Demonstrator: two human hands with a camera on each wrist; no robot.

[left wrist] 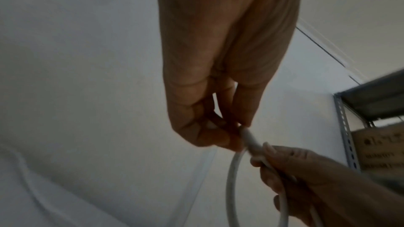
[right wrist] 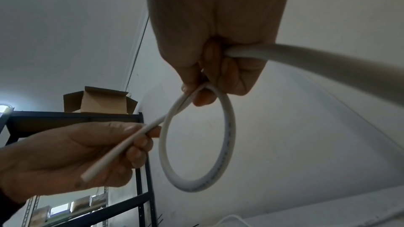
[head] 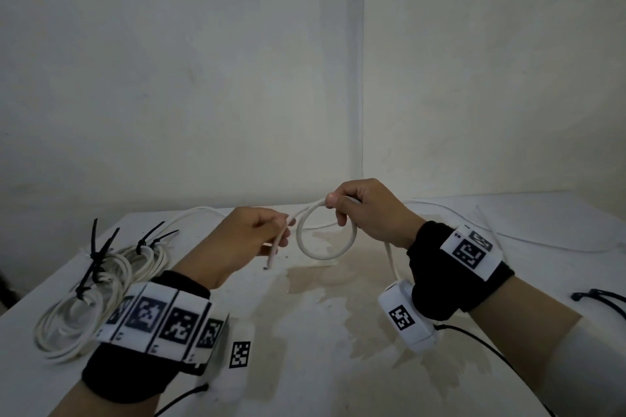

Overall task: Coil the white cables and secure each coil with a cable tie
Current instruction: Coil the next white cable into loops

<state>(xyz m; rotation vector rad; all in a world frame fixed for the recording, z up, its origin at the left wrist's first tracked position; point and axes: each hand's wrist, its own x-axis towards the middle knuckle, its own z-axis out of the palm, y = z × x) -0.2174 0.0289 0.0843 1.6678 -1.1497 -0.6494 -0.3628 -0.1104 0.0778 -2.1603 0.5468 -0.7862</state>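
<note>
While both hands (head: 366, 210) pinch it, the smooth white cable (head: 349, 244) forms one round loop.

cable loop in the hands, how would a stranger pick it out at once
Over the stained middle of the white table, both hands are raised. The cable loop hangs from the right hand; the left hand pinches its free end. Unlike the coiled cables on the left, it has no black tie.

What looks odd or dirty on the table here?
A brownish stain spreads over the white table, below the cable loop that both hands hold. It looks like a dried spill. The tied coils lie neat at the left.
</note>
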